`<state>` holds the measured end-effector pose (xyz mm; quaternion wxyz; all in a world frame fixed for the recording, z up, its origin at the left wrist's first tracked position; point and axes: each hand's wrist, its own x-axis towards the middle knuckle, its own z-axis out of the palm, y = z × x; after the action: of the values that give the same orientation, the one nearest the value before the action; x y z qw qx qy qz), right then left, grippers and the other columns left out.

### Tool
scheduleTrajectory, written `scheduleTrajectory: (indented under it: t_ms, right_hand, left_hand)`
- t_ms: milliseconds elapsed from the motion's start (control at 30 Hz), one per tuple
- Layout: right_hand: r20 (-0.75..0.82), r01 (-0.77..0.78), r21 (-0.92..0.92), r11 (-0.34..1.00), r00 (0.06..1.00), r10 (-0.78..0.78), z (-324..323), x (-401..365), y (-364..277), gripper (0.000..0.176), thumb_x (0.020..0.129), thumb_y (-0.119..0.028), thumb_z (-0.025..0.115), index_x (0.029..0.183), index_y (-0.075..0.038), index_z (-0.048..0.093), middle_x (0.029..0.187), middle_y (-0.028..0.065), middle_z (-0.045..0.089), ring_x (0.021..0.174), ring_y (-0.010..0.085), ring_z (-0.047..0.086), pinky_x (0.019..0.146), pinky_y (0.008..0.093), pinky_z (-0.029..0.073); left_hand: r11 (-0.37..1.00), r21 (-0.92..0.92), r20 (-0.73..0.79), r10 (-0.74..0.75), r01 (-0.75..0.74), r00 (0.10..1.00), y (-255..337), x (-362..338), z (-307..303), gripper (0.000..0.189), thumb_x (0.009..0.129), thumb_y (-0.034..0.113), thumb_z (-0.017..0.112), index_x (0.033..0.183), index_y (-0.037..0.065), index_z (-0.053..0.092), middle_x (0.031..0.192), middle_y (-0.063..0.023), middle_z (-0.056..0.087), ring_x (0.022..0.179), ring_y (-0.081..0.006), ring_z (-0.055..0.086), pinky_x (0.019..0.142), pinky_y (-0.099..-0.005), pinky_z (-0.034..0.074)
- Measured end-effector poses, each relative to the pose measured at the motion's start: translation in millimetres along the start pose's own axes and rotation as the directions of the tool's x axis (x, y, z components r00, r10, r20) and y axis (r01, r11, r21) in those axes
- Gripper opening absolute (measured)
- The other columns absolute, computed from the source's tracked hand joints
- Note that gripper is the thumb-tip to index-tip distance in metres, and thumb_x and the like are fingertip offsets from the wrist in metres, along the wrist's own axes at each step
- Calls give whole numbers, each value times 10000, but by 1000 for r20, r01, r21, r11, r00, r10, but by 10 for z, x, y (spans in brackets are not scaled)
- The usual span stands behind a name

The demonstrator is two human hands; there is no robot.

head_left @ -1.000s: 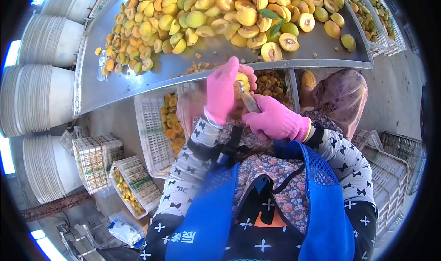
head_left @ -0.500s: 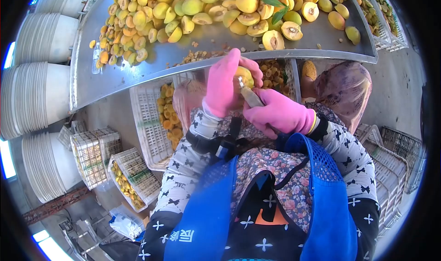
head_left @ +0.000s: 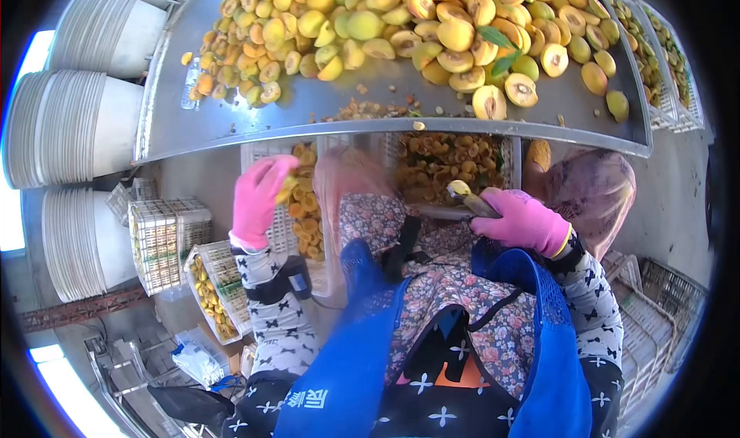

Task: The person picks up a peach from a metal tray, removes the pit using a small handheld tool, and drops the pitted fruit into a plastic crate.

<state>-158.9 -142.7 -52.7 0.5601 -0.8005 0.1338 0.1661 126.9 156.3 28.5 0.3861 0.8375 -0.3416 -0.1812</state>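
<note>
The person's two pink-gloved hands were well apart, both short of the metal desk (head_left: 231, 132). The left hand (head_left: 260, 203) was out over a pale crate (head_left: 282, 238) of orange fruit halves (head_left: 310, 226), its fingers bent in towards the thumb and closed about a yellow fruit piece (head_left: 287, 189). Only part of that piece showed past the glove, and I couldn't make out its cut side.

The right hand (head_left: 526, 221) was wrapped around the handle of a small tool (head_left: 482, 205), fingers folded, with the working end pointing away from the palm. At the tip sat a pale yellowish lump (head_left: 459, 187); whether it was pit or flesh I couldn't tell. Just beyond it, beneath the desk's near edge, lay a mass of brownish pieces (head_left: 443, 164).

On the desk was a broad heap of yellow fruit (head_left: 339, 26), many of them cut open, with green leaves (head_left: 502, 59) among them.
</note>
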Motion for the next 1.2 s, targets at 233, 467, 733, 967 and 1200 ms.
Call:
scheduleTrajectory:
  t_ms: [233,467,733,967,1200]
  right_hand:
    - [-493,153,-214,965,836,-242,-251,251,-2,309,819,-239,686,1013,-10,614,816,217,634,774,405,637,678,445,491]
    - [-336,-20,-351,936,936,-106,-347,-252,-132,268,857,-238,685,1033,-45,623,783,195,642,775,398,650,677,437,509]
    - [-553,-222,-584,781,813,-183,-15,101,37,309,909,-263,641,1096,-47,525,832,133,621,752,350,646,650,449,521]
    - [-461,159,-607,779,728,-507,91,-148,-76,291,903,-261,641,1057,-54,507,818,128,605,776,357,642,656,471,515]
    - [-553,-94,-542,835,788,-270,83,86,135,234,901,-256,641,1016,-74,548,832,151,625,763,363,639,655,479,507]
  left_hand:
    - [901,-396,-215,-278,177,936,-149,782,273,455,948,371,658,1200,-8,662,988,-75,696,857,-136,644,719,-288,508]
    - [800,-247,-130,-587,547,799,-1031,2165,753,620,802,578,740,1017,12,612,796,-79,631,612,-167,577,533,-310,466]
    - [868,-302,-201,-461,393,864,-976,2081,1128,334,750,222,792,964,23,628,829,-93,641,686,-170,609,591,-298,482]
    - [652,-742,-108,-345,155,932,-280,1589,965,340,805,100,687,1123,32,589,1056,-98,657,928,-202,637,752,-284,512]
    - [33,-924,383,120,382,916,378,609,1054,431,913,154,631,1318,47,528,1154,-135,632,963,-270,665,728,-332,567]
